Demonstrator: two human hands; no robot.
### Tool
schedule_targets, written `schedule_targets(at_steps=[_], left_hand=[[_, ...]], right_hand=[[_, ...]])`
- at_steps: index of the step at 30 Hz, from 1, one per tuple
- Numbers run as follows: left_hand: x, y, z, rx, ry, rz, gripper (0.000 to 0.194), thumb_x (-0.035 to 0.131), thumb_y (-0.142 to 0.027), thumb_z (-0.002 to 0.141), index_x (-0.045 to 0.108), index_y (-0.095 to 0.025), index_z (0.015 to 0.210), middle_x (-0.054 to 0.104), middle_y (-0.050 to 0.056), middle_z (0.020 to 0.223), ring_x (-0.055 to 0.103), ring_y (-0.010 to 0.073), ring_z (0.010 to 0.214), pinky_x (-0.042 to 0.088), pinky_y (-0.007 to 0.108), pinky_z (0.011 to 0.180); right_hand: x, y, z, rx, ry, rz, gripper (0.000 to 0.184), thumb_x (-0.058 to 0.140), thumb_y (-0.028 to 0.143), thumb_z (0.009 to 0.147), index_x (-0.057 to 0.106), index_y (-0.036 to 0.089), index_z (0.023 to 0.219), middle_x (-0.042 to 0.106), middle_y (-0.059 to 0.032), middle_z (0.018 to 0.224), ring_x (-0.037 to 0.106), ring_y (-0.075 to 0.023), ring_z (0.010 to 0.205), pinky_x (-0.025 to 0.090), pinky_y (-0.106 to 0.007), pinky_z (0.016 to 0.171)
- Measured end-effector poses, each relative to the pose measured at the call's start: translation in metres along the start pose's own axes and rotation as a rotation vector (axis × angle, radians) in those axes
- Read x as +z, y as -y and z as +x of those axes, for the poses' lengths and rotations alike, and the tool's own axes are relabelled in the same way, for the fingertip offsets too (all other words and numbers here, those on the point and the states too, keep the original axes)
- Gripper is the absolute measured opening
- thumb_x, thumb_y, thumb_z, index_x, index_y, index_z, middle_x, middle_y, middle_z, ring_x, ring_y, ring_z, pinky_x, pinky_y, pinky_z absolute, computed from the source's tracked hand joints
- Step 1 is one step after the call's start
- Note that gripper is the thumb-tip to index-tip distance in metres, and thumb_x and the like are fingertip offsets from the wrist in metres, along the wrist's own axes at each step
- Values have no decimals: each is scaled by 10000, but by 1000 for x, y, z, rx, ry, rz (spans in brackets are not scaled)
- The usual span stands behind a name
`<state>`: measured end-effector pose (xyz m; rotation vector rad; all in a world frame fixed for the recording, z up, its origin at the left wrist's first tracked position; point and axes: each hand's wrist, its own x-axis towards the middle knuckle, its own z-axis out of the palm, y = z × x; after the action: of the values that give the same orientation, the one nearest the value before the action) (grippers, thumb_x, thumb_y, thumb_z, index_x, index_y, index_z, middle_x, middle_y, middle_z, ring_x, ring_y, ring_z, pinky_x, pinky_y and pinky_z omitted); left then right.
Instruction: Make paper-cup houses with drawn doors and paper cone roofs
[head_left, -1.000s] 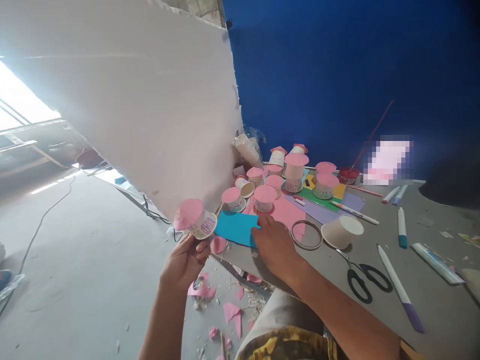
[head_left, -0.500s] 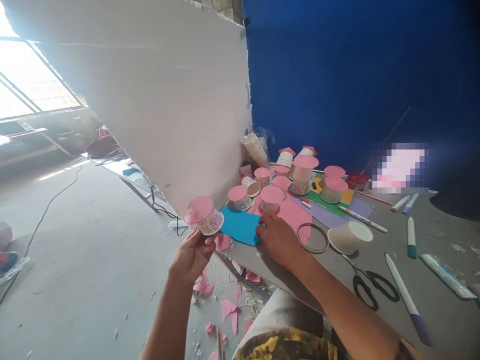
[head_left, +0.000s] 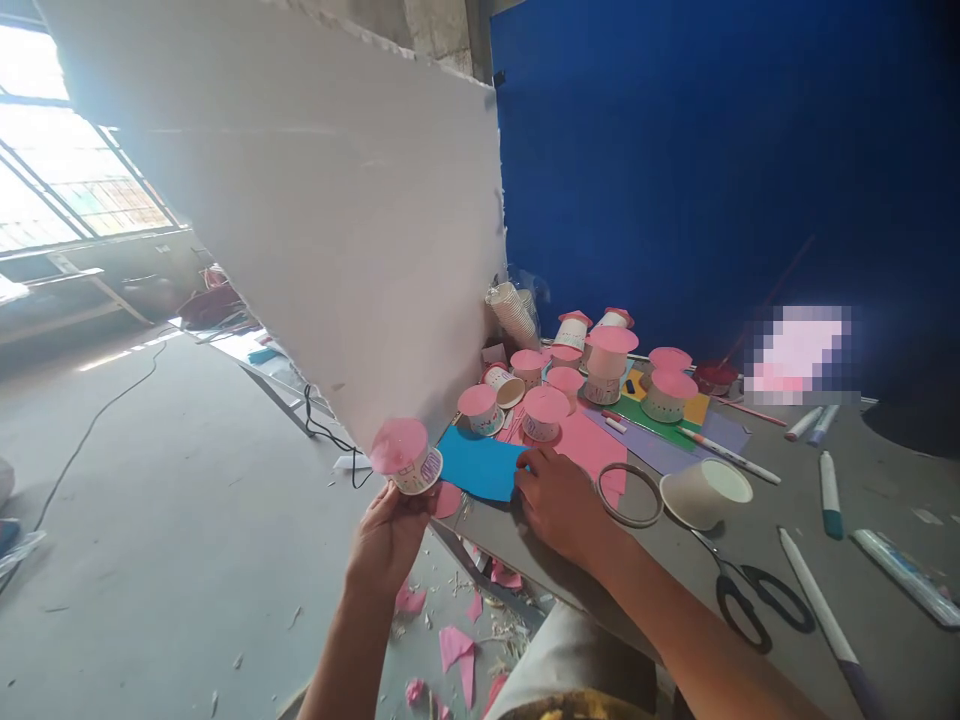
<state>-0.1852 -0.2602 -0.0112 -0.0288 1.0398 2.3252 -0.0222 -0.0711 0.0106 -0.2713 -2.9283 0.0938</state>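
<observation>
My left hand (head_left: pixel 395 530) grips a decorated paper cup (head_left: pixel 415 474) from below, just beyond the table's left edge. The cup stands upside down with a pink paper disc (head_left: pixel 400 446) on its top and drawn marks on its side. On the table lies a sheet of blue paper (head_left: pixel 480 465). Fingers curled, my right hand (head_left: pixel 551 495) holds its right edge; the fingertips are partly hidden. A roll of tape (head_left: pixel 630 522) rests right of this hand, beside a plain paper cup (head_left: pixel 705 492) on its side. Black-handled scissors (head_left: pixel 739 580) lie nearer me.
Several pink-topped cups (head_left: pixel 546 402) stand at the back near a stack of cups (head_left: pixel 512 312). Markers (head_left: pixel 830 495) lie on the right. A white board (head_left: pixel 360 230) rises on the left and a blue panel (head_left: pixel 675 160) behind. Paper scraps (head_left: pixel 457 648) litter the floor.
The whole view has shifted slightly, with the table things sitting lower in the picture. Both hands keep their hold, and the decorated cup stays beside the blue paper.
</observation>
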Motion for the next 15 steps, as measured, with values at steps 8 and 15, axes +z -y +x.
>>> schedule_targets(at_steps=[8,15], left_hand=[[8,18,-2,49,-7,-88,124,636,-91,886,745,-147,900,805,109,923,757,232,897,628,388,872],[36,37,-3,-109,4,-31,151,568,-96,939,706,-139,895,783,117,895,751,230,823,648,409,800]], right_hand=[[-39,-20,-97,34,-543,112,172,493,168,996,649,217,942,729,-94,1048,684,-232,997,518,-347,852],[1,-40,-197,145,-570,87,149,555,332,980,698,295,997,790,-32,946,778,-194,762,586,-255,573]])
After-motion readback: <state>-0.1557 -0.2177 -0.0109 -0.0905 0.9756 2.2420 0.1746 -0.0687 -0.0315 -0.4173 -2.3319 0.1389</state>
